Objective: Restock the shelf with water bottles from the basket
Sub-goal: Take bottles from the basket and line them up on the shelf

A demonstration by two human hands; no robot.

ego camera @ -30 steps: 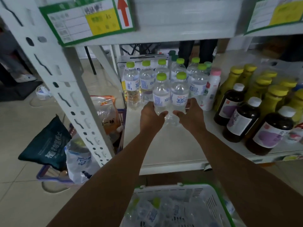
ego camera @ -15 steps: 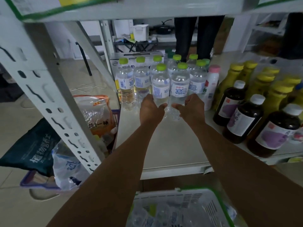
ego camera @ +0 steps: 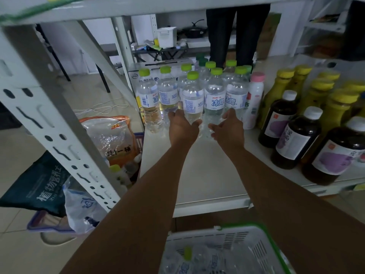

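Since 1 second ago our 2 front bottles have slid deeper onto the shelf, closing up against the row behind, and our view has dipped under the upper shelf edge.

Nearest to us, below the shelf's front edge, the basket still shows several clear water bottles lying on their sides, 1 with a green cap visible. They look light enough for 1 hand each, but the thin plastic walls will dent if squeezed, and the smooth film labels could slip. We judge the best hold is around the waist below the label, or low on the ribbed base, never by the cap alone.

Farther in, toward the shelf's left half, our left hand has its fingers curled around the lower part of the left front bottle, and our right hand sits at the base of the right front bottle with fingers loosened, touching but seemingly not clamped. Both bottles stand upright on the shelf.

Behind them the back row of water bottles runs toward the shelf's rear edge. A tall, narrow bottle tips easily, so we would release gently.
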